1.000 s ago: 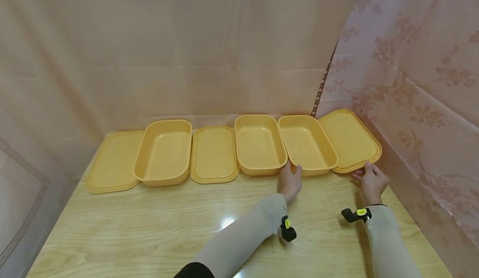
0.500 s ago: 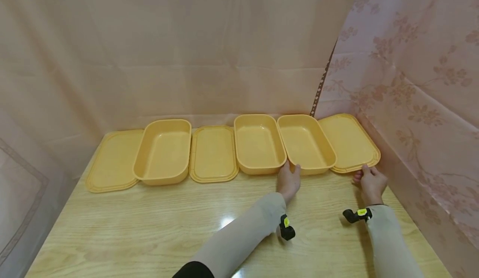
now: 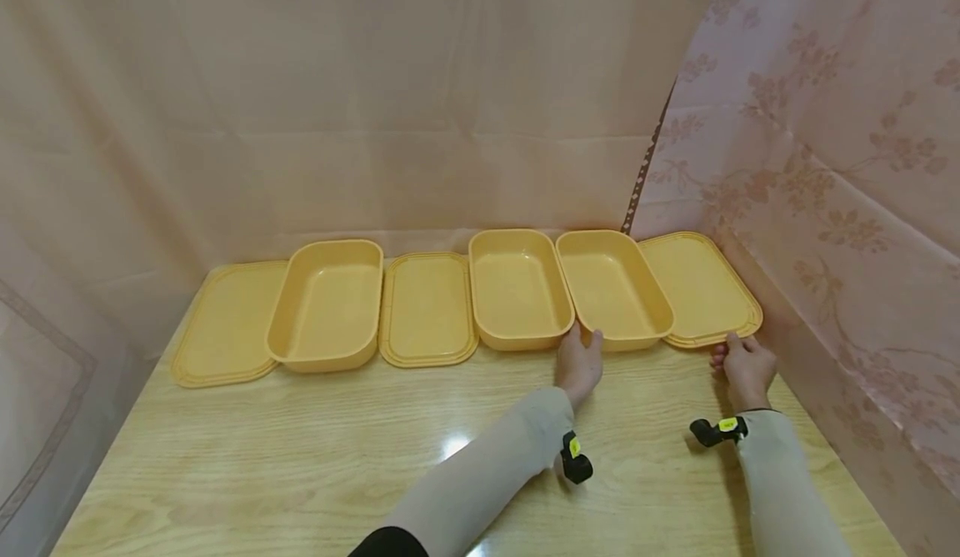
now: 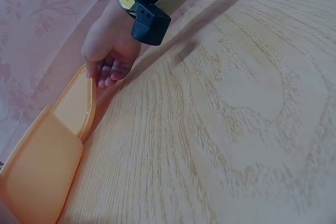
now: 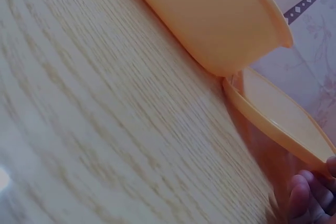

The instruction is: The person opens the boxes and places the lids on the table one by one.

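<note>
My right hand (image 3: 748, 371) pinches the front right corner of a yellow lid (image 3: 697, 286), thumb on top and the other fingers curled below. In the right wrist view that lid (image 5: 286, 114) slants, its held side raised off the table and its left end low beside a container (image 5: 210, 19). At the neighbouring yellow container (image 3: 617, 290), my left hand (image 3: 580, 369) grips the front left corner, thumb against the front wall. Its fingertips are hidden in the narrow gap beside a second container (image 3: 521, 286). The left wrist view does not show the left hand's fingers.
To the left, in the same row, lie a lid (image 3: 429, 311), a third container (image 3: 327, 307) and another lid (image 3: 228, 323) partly overlapped by it. A beige curtain (image 3: 375, 98) hangs behind the wooden table (image 3: 315, 457); a flowered cloth (image 3: 847, 190) borders the right side.
The lid in my right hand has come down at its far and right edges and lies flatter. The right hand has dropped slightly with it. My left hand and the containers hold still.
</note>
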{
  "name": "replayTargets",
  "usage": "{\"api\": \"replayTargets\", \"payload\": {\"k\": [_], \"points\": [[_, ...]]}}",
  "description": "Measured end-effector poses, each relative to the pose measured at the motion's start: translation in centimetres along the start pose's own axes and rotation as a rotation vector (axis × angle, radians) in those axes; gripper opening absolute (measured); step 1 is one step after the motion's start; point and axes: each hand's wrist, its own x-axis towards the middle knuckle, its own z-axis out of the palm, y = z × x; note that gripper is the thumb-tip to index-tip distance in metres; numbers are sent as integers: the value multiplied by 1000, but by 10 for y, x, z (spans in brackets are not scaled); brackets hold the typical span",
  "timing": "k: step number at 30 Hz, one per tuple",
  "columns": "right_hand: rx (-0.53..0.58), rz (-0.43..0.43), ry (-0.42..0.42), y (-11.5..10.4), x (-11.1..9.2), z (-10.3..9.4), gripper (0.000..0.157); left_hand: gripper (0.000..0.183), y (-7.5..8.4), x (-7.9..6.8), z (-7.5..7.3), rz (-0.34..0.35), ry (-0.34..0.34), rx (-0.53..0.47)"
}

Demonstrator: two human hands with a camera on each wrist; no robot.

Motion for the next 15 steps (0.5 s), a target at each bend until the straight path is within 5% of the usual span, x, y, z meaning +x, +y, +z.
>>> {"api": "replayTargets", "payload": {"k": [15], "points": [[-51, 12, -36, -1, 4, 1, 19, 57, -1, 1, 0, 9, 9, -2]]}}
